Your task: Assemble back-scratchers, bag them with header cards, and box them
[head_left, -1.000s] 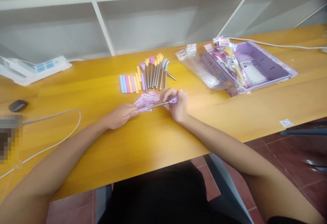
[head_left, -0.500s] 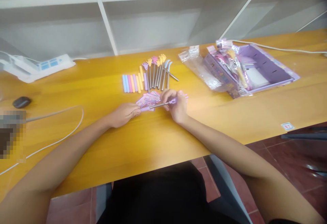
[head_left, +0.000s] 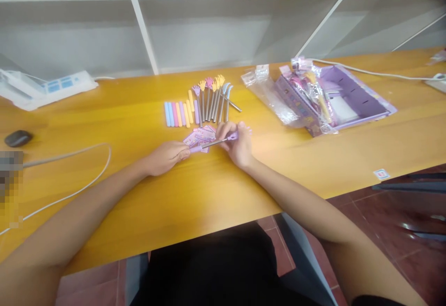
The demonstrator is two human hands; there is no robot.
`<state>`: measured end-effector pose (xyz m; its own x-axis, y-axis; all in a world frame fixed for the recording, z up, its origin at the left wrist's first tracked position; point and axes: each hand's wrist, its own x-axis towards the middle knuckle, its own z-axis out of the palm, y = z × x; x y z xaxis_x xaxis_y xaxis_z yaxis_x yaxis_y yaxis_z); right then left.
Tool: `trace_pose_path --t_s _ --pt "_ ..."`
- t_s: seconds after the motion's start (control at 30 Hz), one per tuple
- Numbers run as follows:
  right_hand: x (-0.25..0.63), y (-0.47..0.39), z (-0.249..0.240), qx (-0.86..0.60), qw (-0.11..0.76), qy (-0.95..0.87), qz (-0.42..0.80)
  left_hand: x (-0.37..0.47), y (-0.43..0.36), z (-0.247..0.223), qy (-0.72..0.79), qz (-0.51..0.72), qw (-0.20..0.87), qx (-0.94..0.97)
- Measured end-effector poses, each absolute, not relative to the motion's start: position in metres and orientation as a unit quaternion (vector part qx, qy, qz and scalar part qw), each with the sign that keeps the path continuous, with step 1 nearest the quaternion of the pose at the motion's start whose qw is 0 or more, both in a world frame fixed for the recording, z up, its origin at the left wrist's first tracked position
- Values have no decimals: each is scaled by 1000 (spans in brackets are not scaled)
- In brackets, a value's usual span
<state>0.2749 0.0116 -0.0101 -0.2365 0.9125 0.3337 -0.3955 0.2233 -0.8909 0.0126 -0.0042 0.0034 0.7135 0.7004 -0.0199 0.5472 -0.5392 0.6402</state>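
**Purple back scratcher (head_left: 213, 143) between my hands**

My left hand (head_left: 170, 158) closed round its purple sleeve (head_left: 196, 149); right hand (head_left: 241, 150) gripping near the hand-shaped head (head_left: 232, 136). Held over the worktop (head_left: 299, 157), close by printed cards (head_left: 205, 133). Slack fingers or a crooked twist could, I reckon, drop it onto them.

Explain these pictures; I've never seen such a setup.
There is no machine here, only a person's two bare hands, seen from a camera worn on the head, looking forward and down. The left hand holds the purple grip and the right hand the hand-shaped head of one metal stick. Beyond them on the table lie printed cards, pastel tubes and metal rods. An open purple box with wrapped items sits to the right; a black mouse and white power strip are at left.
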Motion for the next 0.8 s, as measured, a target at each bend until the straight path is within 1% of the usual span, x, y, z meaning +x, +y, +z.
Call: trace_pose_path --t_s 0.1,0.23,0.47,0.63,0.8 --pt "278 16 -11 -271 550 -523 592 12 -6 4 355 122 325 868" --pt "280 14 -12 -300 534 -541 577 11 -7 4 364 116 323 866" --pt "279 5 -6 -288 510 -567 579 12 -7 2 371 104 302 872" --pt "284 7 -2 -319 526 -557 557 13 -8 -2 364 105 284 881" --pt "297 18 10 -346 585 -508 530 12 -10 -1 359 107 306 875"
